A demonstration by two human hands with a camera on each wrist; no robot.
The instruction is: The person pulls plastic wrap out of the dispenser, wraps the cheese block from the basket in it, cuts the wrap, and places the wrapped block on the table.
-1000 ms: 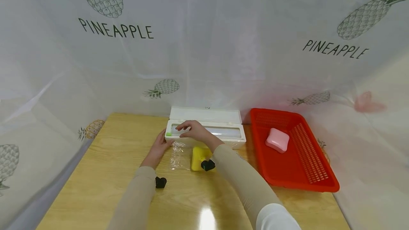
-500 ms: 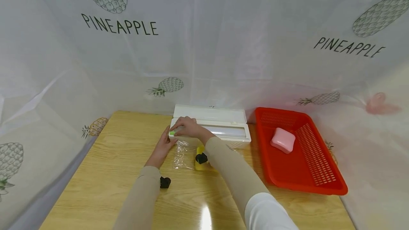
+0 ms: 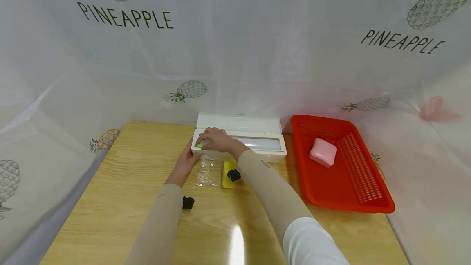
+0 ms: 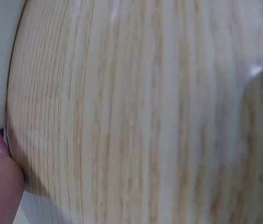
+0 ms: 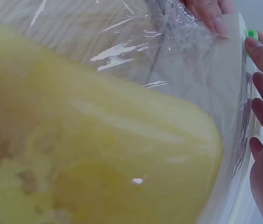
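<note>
A white cling film dispenser [image 3: 275, 157] lies across the back of the table, lid [image 3: 239, 122] raised, a roll [image 3: 263, 144] inside. My left hand [image 3: 185, 162] grips its left end, thumb at the front face. At that same end, my right hand [image 3: 215, 139] pinches a small green slide cutter [image 5: 252, 34]; its thumb is on top in the right wrist view. Clear cling film [image 5: 183, 74] hangs from the dispenser's front and spreads over a yellow block with rounded corners [image 5: 136, 154]. My right forearm partly hides the block in the head view.
On the right stands a red plastic basket [image 3: 346, 191] with a pink rounded block [image 3: 323, 152] inside. A white curtain printed with pineapples [image 3: 250, 52] hangs close behind the wooden table [image 3: 121, 199].
My right hand has moved left and down from above the roll to the green cutter, its fingers closing on it. My left hand has stayed on the dispenser's end.
</note>
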